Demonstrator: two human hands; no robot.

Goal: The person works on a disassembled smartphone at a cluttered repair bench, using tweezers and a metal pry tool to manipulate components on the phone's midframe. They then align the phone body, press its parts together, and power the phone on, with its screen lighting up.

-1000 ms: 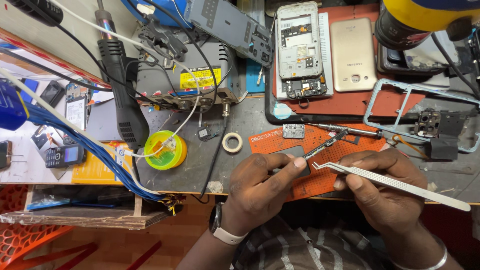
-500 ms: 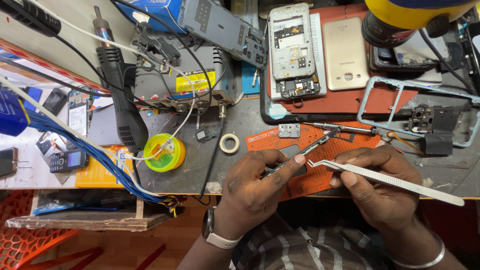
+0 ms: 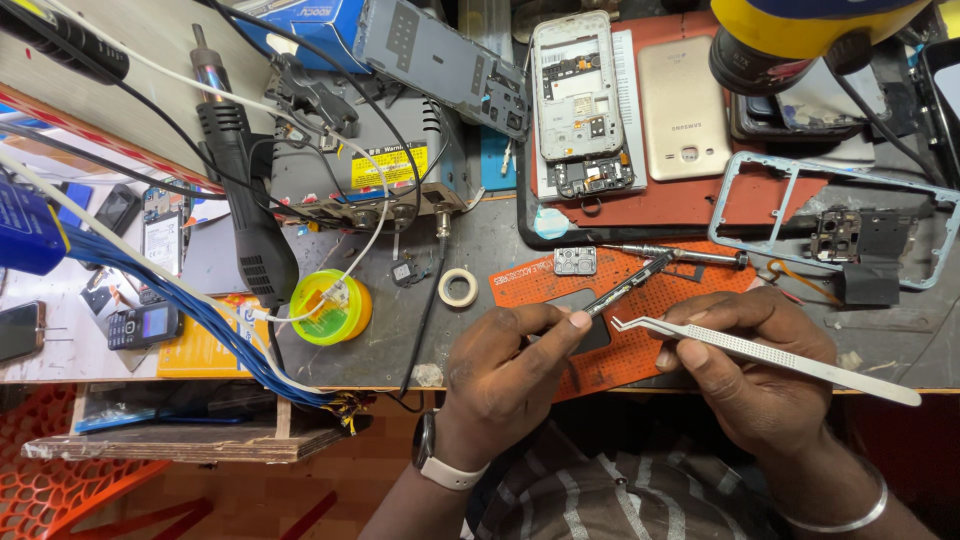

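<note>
My left hand (image 3: 510,365) pinches a thin dark-tipped tool (image 3: 625,285) that slants up and right over a small dark flat part (image 3: 585,325) lying on the orange perforated mat (image 3: 640,355). My right hand (image 3: 745,355) grips silver curved tweezers (image 3: 760,350), their tips pointing left, close to the left hand's tool. A small silver component (image 3: 574,261) and a slim screwdriver (image 3: 680,255) lie on the mat just beyond.
An opened phone (image 3: 578,105) and a gold back cover (image 3: 688,95) rest on a red mat. A metal phone frame (image 3: 760,215) lies at right. A hot air gun (image 3: 245,195), green solder tin (image 3: 330,307), tape ring (image 3: 458,287) and grey station (image 3: 350,170) sit left.
Both hands stay over the orange mat with the same tools. The view has drifted slightly, and the tweezers' tips sit a little closer to the left hand's tool.
</note>
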